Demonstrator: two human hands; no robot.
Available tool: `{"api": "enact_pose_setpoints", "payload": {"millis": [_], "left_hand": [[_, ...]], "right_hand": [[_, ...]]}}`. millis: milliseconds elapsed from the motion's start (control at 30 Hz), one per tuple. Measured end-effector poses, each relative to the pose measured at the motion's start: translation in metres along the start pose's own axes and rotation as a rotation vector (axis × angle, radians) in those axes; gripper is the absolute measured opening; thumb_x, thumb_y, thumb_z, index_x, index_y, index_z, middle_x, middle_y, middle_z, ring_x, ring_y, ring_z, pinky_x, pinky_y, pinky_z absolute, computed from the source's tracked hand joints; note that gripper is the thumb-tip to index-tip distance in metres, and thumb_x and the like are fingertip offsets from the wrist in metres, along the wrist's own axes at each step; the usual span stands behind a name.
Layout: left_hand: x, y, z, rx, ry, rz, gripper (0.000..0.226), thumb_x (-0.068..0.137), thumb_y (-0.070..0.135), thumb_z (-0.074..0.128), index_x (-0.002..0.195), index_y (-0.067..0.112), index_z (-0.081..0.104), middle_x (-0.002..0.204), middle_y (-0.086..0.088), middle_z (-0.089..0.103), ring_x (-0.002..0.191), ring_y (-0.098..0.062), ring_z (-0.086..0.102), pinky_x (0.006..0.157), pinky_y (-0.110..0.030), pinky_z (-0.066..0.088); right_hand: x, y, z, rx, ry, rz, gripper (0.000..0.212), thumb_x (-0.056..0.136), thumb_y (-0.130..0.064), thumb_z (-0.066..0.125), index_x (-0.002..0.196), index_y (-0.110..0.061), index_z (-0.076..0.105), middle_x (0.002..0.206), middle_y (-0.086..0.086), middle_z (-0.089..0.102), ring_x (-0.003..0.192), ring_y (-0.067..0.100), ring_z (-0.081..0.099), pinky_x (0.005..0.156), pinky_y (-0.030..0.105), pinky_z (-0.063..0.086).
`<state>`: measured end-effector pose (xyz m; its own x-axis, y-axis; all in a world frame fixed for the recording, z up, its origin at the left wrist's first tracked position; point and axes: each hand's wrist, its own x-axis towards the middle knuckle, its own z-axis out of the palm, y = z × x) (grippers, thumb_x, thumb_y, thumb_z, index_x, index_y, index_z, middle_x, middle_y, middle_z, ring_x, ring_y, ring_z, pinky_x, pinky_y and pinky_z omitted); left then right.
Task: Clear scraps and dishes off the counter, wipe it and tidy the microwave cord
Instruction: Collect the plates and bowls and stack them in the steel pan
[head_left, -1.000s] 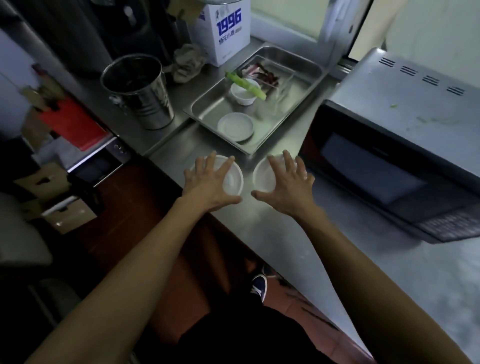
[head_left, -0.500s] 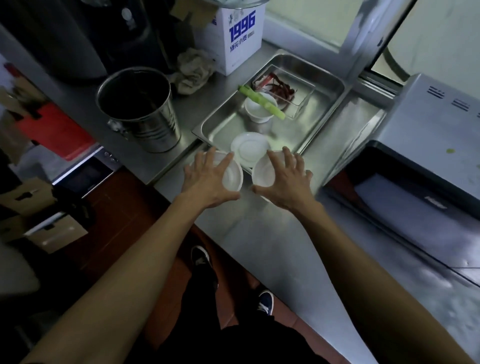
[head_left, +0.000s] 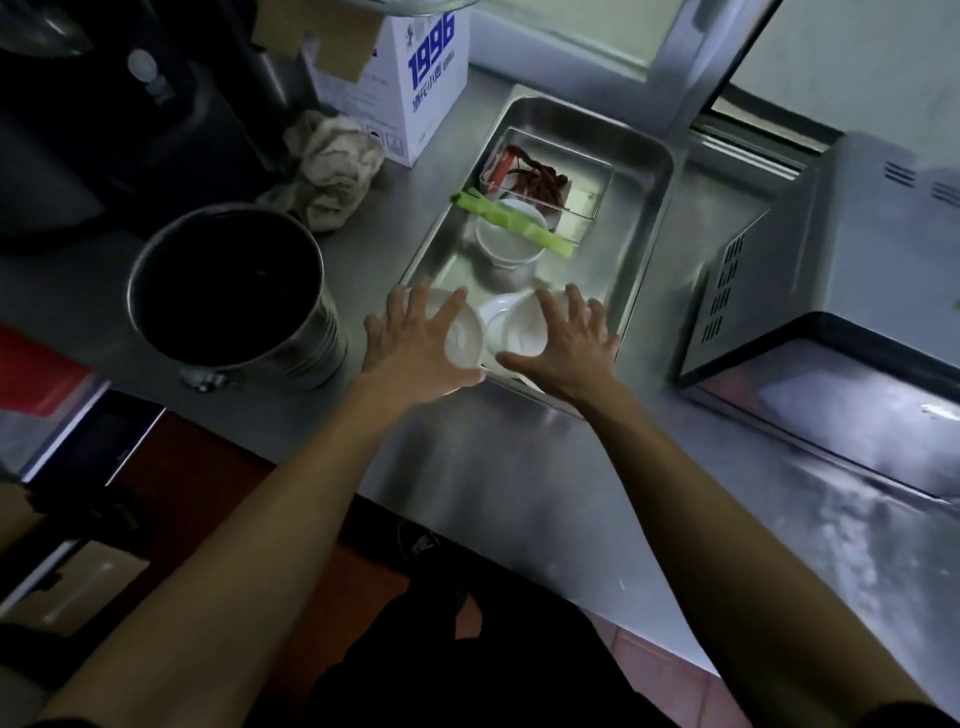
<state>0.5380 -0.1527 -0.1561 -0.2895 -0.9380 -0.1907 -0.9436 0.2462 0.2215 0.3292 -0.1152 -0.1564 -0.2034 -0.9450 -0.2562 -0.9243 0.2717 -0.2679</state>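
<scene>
Two white bowls have travelled from the bare counter up to the steel tray over the last second. The left hand grasps the left bowl from above with spread fingers, right at the tray's near left edge; the right hand grasps the right bowl the same way, already over the tray's near end. Whether either bowl has touched down I cannot tell. By the look of it, the dish-clearing step is nearly closed for these two: they only need setting down and letting go.

Just beyond the hands, a white saucer lies in the tray, partly hidden by the right bowl and likely to get in its way. Farther in stand a white cup with a green stalk across it and a clear box of red chillies. A steel bucket stands near the tray's left side, a crumpled rag beyond it. The microwave sits to the right; its cord is not visible.
</scene>
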Motion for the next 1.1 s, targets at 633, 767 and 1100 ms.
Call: {"api": "enact_pose_setpoints", "payload": {"millis": [633,767,1100], "left_hand": [[0.047,-0.012,0.012,-0.011,-0.076,-0.024,0.112,0.056,0.084,0.062,0.150,0.048,0.013,0.161,0.000,0.007,0.147,-0.033,0.009,0.110,-0.060,0.024],[0.050,-0.012,0.012,-0.010,-0.089,-0.034,0.112,0.056,0.084,0.061,0.150,0.048,0.012,0.161,0.001,0.005,0.147,-0.032,0.007,0.111,-0.060,0.022],[0.048,-0.016,0.008,0.002,-0.106,-0.056,0.113,0.059,0.083,0.064,0.152,0.048,0.010,0.163,0.000,0.004,0.148,-0.033,0.007,0.112,-0.060,0.022]], "right_hand": [[0.072,-0.012,0.051,0.054,-0.169,0.006,0.114,0.064,-0.087,0.060,0.155,-0.039,0.009,0.167,0.001,-0.005,0.151,0.040,-0.007,0.113,0.071,0.011],[0.072,-0.011,0.057,0.045,-0.184,-0.002,0.115,0.062,-0.089,0.057,0.155,-0.038,0.010,0.167,0.001,-0.004,0.151,0.039,-0.006,0.113,0.070,0.013],[0.067,-0.014,0.067,0.030,-0.184,-0.015,0.115,0.063,-0.087,0.060,0.155,-0.037,0.014,0.167,0.001,-0.002,0.152,0.037,-0.004,0.114,0.067,0.015]]}}
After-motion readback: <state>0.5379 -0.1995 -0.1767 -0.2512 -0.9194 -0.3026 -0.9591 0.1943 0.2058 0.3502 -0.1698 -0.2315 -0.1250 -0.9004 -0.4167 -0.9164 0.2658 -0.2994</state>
